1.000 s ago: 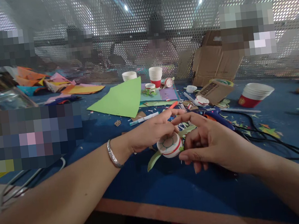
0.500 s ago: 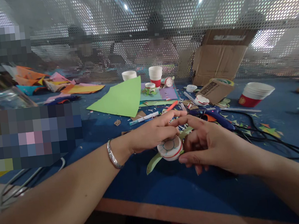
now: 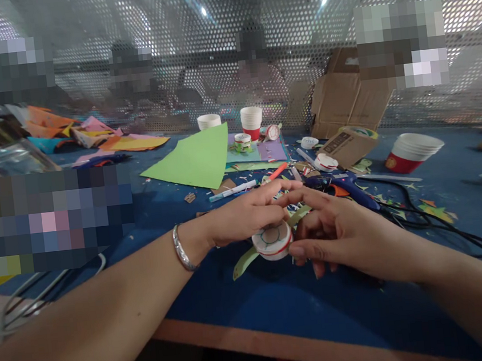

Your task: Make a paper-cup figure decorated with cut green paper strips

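Observation:
A small white paper cup piece (image 3: pixel 272 241) with a red band and drawn lines on its round face sits between my two hands, just above the blue table. My left hand (image 3: pixel 244 214), a silver bangle on its wrist, grips it from the left with fingers curled over its top. From the right my right hand (image 3: pixel 337 233) closes round it, thumb under, forefinger reaching to the left fingertips. Green paper leaf strips (image 3: pixel 244 263) stick out from below the cup.
A blue glue gun (image 3: pixel 347 185) with a black cable (image 3: pixel 444 228) lies just behind my right hand. Green card (image 3: pixel 196 159), stacked paper cups (image 3: pixel 412 152), a pen (image 3: pixel 232 191), a cardboard box (image 3: pixel 347 100) and paper scraps lie on the blue table (image 3: pixel 279 297). A perforated screen stands behind, with people beyond it.
The cup piece and both hands have shifted slightly left and down. The fingers have closed more tightly round the cup.

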Action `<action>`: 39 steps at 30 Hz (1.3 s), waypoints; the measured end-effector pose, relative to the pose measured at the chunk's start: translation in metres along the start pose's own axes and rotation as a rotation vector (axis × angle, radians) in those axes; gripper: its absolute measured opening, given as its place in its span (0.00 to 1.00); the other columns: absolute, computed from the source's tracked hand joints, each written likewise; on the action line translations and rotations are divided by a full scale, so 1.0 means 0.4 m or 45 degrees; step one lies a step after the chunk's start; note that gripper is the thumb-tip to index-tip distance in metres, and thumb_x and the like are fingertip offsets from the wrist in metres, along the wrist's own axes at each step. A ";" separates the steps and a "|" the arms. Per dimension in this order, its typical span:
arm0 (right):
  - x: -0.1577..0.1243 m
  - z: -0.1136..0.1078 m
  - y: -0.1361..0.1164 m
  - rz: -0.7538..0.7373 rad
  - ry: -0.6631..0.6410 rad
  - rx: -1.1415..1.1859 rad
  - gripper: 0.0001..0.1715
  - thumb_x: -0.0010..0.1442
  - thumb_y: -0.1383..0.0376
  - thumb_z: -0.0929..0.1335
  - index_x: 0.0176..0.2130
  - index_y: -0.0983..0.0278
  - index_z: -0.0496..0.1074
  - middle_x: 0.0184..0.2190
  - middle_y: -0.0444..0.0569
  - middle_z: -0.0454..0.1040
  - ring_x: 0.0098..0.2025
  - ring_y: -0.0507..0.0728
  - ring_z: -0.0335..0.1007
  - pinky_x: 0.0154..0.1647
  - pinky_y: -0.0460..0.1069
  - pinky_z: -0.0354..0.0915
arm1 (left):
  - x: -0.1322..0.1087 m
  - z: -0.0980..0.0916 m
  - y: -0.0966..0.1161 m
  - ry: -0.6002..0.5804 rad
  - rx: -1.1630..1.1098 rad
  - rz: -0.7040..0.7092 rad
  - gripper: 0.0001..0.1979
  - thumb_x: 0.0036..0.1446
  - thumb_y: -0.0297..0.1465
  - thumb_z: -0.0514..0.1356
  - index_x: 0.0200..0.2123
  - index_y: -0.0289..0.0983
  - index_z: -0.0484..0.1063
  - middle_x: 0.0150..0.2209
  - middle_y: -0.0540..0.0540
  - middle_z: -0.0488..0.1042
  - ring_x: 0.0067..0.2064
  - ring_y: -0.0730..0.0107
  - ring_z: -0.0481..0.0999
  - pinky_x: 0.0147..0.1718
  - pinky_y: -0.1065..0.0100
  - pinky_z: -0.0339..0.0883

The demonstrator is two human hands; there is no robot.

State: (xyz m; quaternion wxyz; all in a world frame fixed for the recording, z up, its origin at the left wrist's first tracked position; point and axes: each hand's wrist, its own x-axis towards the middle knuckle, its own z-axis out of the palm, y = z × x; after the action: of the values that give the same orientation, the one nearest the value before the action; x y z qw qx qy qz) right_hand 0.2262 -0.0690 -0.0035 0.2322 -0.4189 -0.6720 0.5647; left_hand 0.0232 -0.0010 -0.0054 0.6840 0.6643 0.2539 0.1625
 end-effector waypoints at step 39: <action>-0.023 -0.047 -0.003 -0.235 0.034 -1.049 0.12 0.64 0.70 0.68 0.44 0.59 0.79 0.41 0.45 0.80 0.42 0.54 0.76 0.44 0.49 0.68 | 0.008 -0.046 0.011 0.602 -0.098 0.056 0.23 0.59 0.23 0.55 0.59 0.35 0.66 0.28 0.51 0.70 0.23 0.76 0.66 0.22 0.72 0.58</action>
State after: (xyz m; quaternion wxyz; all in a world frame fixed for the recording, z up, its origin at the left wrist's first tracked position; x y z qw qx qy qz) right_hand 0.2454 -0.0659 0.0040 0.1035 -0.4223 -0.8732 0.2201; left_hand 0.0159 0.0162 -0.0012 0.6266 0.5865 0.3861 0.3381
